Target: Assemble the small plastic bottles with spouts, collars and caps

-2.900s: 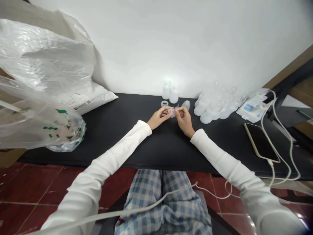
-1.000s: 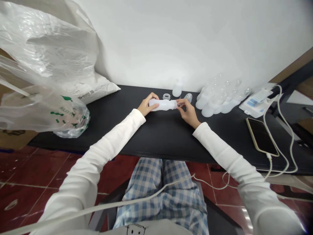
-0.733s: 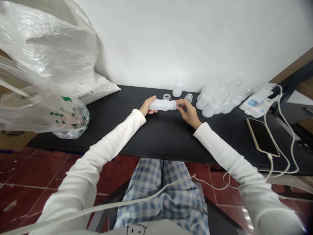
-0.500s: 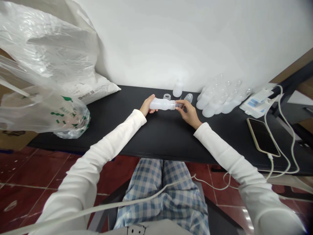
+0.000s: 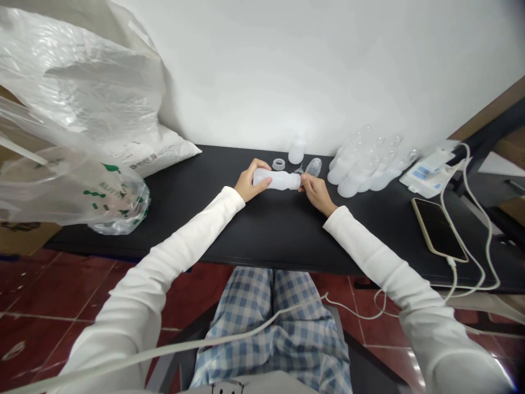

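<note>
My left hand [image 5: 249, 183] is wrapped around the base of a translucent white bottle [image 5: 283, 180], which lies sideways above the black table with its mouth to the right. At that mouth, the fingers of my right hand [image 5: 315, 191] are pinched together; whatever they hold is hidden. Just behind the bottle are a clear ring cap [image 5: 279, 164] and a clear dome cover [image 5: 314, 167]. A small clear piece [image 5: 299, 170] shows between the bottle and the cover. Another white bottle [image 5: 296, 152] stands upright near the wall.
Several capped white bottles [image 5: 357, 169] are grouped at the right. Beyond them sit a white box [image 5: 426, 174] and a phone [image 5: 438, 227] with a cable. Big plastic bags [image 5: 110, 98] crowd the left end of the black table [image 5: 262, 235]. A white cord crosses my lap.
The bottle has tipped slightly, its mouth end lower and further right. My left thumb now lies over its side. My right fingers have closed into a tighter pinch at the mouth.
</note>
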`<state>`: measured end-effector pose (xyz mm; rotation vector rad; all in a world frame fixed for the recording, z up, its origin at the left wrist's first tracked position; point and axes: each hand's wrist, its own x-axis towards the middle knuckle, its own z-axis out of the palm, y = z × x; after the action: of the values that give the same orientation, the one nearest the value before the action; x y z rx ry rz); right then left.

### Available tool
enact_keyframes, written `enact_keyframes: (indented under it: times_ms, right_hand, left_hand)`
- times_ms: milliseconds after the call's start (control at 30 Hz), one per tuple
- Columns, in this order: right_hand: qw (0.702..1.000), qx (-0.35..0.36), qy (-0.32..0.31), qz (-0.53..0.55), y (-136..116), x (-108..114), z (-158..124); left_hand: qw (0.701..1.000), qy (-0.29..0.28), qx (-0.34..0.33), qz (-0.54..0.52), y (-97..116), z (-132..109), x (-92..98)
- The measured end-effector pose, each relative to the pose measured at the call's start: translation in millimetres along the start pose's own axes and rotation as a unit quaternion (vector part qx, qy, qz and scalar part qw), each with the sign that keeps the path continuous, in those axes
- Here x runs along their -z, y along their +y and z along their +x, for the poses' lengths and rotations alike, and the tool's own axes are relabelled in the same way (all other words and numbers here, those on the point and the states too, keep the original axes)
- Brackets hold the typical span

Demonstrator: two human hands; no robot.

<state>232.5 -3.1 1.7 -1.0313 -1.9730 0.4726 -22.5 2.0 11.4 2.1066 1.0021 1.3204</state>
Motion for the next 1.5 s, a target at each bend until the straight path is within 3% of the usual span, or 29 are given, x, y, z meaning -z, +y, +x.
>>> enact_keyframes:
  times_ms: [100,200,300,433,633,800,933,1200,1500]
  right_hand:
    - [1.0,0.012,0.017,0.0,2.1,-1.2,0.7]
    - [0.999,0.021,0.048,0.008,5.7,-4.0,1.4]
    - [0.998,0.041,0.048,0.019,8.6,-7.6,1.0]
    - [0.997,0.068,0.041,0.027,8.7,-10.1,-0.3]
    - [0.997,0.063,0.028,0.04,7.4,-7.1,-1.2]
    - [0.998,0.044,0.022,0.039,9.7,-5.6,-0.7]
    - [0.997,0.052,0.033,0.051,8.5,-7.3,0.1]
    - [0.997,0.066,0.017,0.046,-2.1,-7.7,-1.2]
    - [0.985,0.155,0.025,-0.067,1.5,-4.7,-2.2]
  left_hand:
    - [0.999,0.027,0.029,-0.033,0.7,1.2,-2.7]
    - [0.985,0.047,0.124,-0.114,-3.1,3.8,-7.3]
    - [0.955,0.025,0.215,-0.201,-6.6,7.4,-9.2]
    - [0.931,-0.018,0.267,-0.248,-6.0,10.5,-6.7]
    - [0.948,-0.024,0.229,-0.22,-5.7,7.3,-3.1]
    - [0.995,0.021,0.073,-0.065,-4.3,3.6,3.8]
    - [1.0,0.021,-0.002,0.007,-3.5,2.5,6.9]
    - [0.993,0.037,0.079,-0.083,-4.3,1.9,-1.0]
    - [0.947,0.002,0.244,-0.209,7.8,1.5,-7.3]
